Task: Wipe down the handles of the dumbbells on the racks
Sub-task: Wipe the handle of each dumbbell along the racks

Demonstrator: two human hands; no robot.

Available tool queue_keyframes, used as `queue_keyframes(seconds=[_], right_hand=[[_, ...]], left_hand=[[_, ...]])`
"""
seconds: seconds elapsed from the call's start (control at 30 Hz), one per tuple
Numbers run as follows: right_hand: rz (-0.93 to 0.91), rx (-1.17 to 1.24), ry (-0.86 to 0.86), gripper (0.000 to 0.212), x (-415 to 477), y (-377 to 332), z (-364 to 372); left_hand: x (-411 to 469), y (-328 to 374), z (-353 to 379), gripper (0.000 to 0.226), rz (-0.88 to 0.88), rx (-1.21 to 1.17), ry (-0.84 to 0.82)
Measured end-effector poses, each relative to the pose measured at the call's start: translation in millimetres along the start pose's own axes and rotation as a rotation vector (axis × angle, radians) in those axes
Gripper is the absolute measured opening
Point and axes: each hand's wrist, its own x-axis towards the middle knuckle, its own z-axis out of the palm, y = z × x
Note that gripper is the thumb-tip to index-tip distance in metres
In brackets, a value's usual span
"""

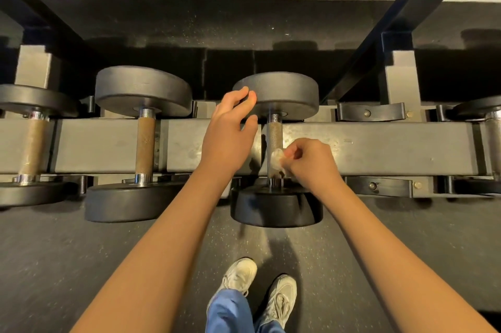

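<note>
Dumbbell handle (274,133) half behind wipe (278,160), right hand (311,163)

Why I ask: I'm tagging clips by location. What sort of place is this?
Most likely a gym's weight area: round-headed dumbbells rest in cradles on a tiered rack, above speckled dark flooring.

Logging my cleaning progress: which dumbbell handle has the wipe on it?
The third dumbbell from the left: a white wipe is held against its grey handle, and no other has one.
</note>
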Motion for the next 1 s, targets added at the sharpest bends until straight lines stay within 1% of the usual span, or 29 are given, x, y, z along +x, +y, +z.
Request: queue_keyframes(seconds=[0.07,0.1,0.23,0.3,0.4,0.47,0.57,0.67,0.77,0.87,1.0], right_hand=[[0.000,0.064,0.062,0.007,-2.0,3.2,2.1],[0.000,0.072,0.059,0.008,-4.1,5.4,3.7],[0.030,-0.030,-0.088,0.015,-8.4,8.7,3.8],[0.054,-0.082,-0.125,0.017,-8.9,6.3,2.2],[0.007,-0.157,-0.053,0.013,-11.7,-1.0,2.9],[-0.051,-0.117,0.022,0.007,-17.7,-7.1,4.7],[-0.132,-0.085,0.072,0.010,-28.6,-17.8,12.7],[-0.219,-0.052,0.070,0.012,-38.2,-34.8,29.5],[-0.244,0.011,0.005,0.008,-44.9,-52.0,52.3],[-0.243,0.067,-0.026,0.010,-47.5,-67.8,76.7],[-0.212,0.192,-0.024,0.004,-45.7,-88.3,108.0]], left_hand=[[-0.2,-2.0,1.6,0.044,0.029,0.007,0.022],[-0.2,-2.7,2.8,0.044,0.041,0.006,0.030],[-1.3,-5.6,5.1,0.044,0.051,0.020,0.056],[-1.6,-5.5,4.2,0.045,0.056,0.021,0.040],[1.9,-3.4,-3.7,0.048,0.018,0.026,-0.061],[1.5,-6.4,-16.2,0.046,0.040,0.106,-0.124],[-10.7,-26.2,-47.5,0.039,0.080,0.270,-0.133],[-32.2,-62.7,-84.9,0.035,0.036,0.378,-0.123],[-53.3,-95.5,-113.8,0.035,-0.085,0.389,-0.103],[-62.5,-114.6,-131.3,0.035,-0.170,0.296,-0.064],[-57.8,-129.4,-139.1,0.037,-0.242,0.164,-0.019]])
